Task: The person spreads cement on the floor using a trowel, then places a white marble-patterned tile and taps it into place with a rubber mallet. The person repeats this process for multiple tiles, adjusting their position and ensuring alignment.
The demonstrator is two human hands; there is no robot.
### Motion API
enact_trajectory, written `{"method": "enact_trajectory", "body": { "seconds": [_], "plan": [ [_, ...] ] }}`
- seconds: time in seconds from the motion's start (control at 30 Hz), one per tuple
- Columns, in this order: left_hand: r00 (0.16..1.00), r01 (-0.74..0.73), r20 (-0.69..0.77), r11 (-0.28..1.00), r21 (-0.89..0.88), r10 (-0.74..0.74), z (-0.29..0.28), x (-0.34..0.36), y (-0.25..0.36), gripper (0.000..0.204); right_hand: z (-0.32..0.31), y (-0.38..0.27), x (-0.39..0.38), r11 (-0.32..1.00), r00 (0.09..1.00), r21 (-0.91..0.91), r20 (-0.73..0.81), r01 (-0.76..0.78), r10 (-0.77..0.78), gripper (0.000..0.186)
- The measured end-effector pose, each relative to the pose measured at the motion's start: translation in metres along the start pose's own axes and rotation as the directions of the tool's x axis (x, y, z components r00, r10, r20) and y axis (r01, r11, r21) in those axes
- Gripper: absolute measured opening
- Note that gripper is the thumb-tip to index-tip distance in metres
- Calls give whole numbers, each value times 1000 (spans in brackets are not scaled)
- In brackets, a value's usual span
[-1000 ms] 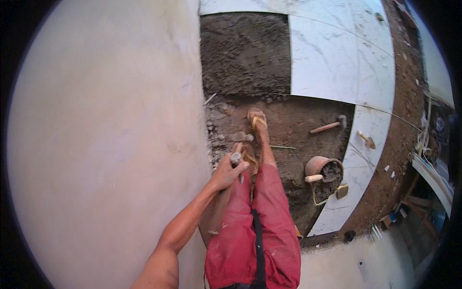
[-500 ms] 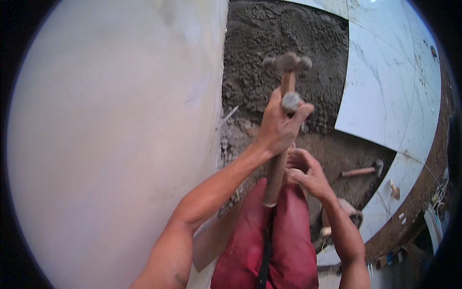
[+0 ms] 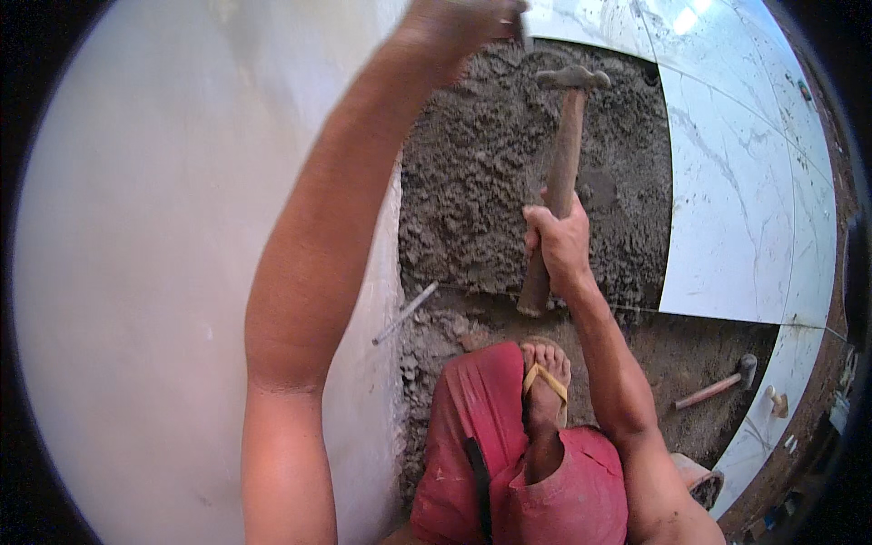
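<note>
My right hand is wrapped round the lower wooden handle of a hammer. Its metal head points away from me, above the rough grey mortar bed. My left hand is stretched far forward at the top edge of the view, near the wall and the far tiles. It is blurred and partly cut off. The fingers look curled, and something small and dark shows beside them, but its kind cannot be made out.
A pale wall stands along my left. White marbled tiles border the mortar at the right. A second hammer lies on the dirt at lower right, near a bucket. A thin pale stick lies beside the wall. My sandalled foot is below.
The hammer has passed from my left hand to my right. My left arm has swung forward to the top edge, and my right hand has moved forward over the mortar.
</note>
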State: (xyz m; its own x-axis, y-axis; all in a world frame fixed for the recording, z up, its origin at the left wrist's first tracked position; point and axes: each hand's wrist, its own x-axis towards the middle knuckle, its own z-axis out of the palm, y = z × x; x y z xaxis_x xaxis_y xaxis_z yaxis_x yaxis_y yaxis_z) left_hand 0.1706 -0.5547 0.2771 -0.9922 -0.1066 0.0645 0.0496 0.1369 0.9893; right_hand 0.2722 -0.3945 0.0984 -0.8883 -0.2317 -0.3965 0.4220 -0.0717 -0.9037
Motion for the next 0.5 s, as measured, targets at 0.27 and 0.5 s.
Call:
{"method": "enact_trajectory", "body": {
  "seconds": [0.27,0.5],
  "plan": [
    [981,164,56,956,241,-183,-119,113,-104,22,8,-38,12,970,971,50,-5,239,-239,37],
    [982,38,95,665,746,-163,-151,155,-213,18,8,-2,36,980,982,-104,-69,168,-176,42]
  ]
}}
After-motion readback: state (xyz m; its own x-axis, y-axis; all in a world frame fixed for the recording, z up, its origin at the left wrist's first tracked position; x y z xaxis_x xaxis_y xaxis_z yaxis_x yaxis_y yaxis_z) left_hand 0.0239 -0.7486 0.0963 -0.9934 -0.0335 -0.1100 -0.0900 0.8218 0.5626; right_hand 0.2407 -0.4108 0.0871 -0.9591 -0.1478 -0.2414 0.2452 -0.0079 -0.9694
